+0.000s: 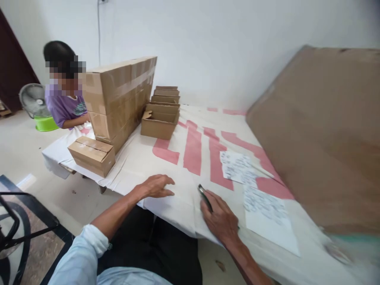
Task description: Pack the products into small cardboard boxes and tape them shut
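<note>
My left hand (156, 186) is over the front part of the cloth-covered table, fingers apart and holding nothing. My right hand (220, 217) is closed around a slim dark tool (204, 196) with a shiny silvery edge; its exact kind is unclear. To the right of that hand lie sheets of paper (268, 215) with blurred markings. Beyond my left hand stands an open cardboard box (160, 126), with more open boxes lined up behind it. A closed small cardboard box (92, 154) sits at the table's left front edge.
Stacked taped cartons (121, 99) form a tall wall at the left. A person in a purple shirt (63, 103) is behind it. A large cardboard piece (323, 142) rises at the right. Pink-printed white cloth (181, 180) covers the table. A fan (33, 99) stands far left.
</note>
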`<state>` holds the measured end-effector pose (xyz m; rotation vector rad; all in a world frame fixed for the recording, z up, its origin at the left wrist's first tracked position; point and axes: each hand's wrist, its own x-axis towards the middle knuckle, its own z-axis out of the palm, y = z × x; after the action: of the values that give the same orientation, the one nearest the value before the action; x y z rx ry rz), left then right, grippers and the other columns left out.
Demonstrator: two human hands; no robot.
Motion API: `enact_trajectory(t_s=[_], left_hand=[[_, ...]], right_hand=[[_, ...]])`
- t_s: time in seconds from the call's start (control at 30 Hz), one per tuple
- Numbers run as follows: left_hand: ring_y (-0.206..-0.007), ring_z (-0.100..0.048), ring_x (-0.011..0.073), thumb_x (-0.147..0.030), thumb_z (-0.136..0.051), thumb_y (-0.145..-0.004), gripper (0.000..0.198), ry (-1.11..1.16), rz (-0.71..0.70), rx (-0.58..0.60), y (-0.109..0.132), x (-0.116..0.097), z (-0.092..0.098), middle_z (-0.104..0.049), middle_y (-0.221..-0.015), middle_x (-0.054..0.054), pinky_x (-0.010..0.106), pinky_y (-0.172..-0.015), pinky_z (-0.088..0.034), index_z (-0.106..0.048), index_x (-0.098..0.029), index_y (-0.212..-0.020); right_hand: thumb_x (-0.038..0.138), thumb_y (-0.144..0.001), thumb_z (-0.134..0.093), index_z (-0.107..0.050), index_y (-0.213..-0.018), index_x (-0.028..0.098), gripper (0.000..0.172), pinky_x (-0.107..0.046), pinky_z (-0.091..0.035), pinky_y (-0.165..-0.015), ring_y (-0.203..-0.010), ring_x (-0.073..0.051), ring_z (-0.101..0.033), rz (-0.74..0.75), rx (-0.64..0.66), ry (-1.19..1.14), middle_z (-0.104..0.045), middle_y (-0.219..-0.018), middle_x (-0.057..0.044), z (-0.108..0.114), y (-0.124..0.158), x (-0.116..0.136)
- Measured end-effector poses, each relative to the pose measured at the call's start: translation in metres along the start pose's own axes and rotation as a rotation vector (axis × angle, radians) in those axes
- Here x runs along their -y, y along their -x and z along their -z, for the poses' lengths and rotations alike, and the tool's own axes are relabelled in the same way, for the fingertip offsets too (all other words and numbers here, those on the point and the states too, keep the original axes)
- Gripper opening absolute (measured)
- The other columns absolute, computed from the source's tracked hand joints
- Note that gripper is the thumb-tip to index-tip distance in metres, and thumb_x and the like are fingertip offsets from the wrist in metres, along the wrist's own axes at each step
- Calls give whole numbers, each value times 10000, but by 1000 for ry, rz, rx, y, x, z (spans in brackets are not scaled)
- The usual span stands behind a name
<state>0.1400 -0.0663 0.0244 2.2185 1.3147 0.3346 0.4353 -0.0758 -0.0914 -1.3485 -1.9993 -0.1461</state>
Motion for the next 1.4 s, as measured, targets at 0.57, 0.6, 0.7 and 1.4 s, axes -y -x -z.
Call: enact_trajectory(t_s=[0.57,0.6,0.7,1.4], left_hand=[[-1392,-571,355,-278,-682,-964,250,-163,341,-941,172,74,67,-676,-1362,172,557,-1261,-410,-732,-221,-1202],[-1420,-543,361,-304,-707,-949,271,-200,404,-1113,182,83,89,-663,-1369,171,561,-1275,-390,-721,-215,-1204],[-1539,-422,360,-348,-767,-871,593,-95,639,-1383,203,115,159,-560,-1533,191,516,-1332,-307,-607,-148,-1406],[-1342,-647,387,-507,-998,-530,1144,642,158,-613,156,152,125,-718,-1412,190,538,-1183,-513,-550,-141,-1516]], right_hand=[[330,-991,-516,-733,-1167,159,328,-436,-489,-843,-999,-330,-625,-129,48,152,-724,-1091,-170,-6,4,-6],[320,-989,-516,-734,-1171,157,327,-428,-481,-847,-997,-325,-623,-143,57,155,-723,-1084,-169,-5,2,-4],[276,-979,-527,-735,-1174,156,309,-411,-467,-865,-1005,-313,-621,-186,89,160,-729,-1088,-167,0,-7,4],[278,-987,-508,-733,-1185,176,317,-401,-490,-922,-1006,-282,-602,-170,27,85,-721,-1063,-128,-8,-4,-4]])
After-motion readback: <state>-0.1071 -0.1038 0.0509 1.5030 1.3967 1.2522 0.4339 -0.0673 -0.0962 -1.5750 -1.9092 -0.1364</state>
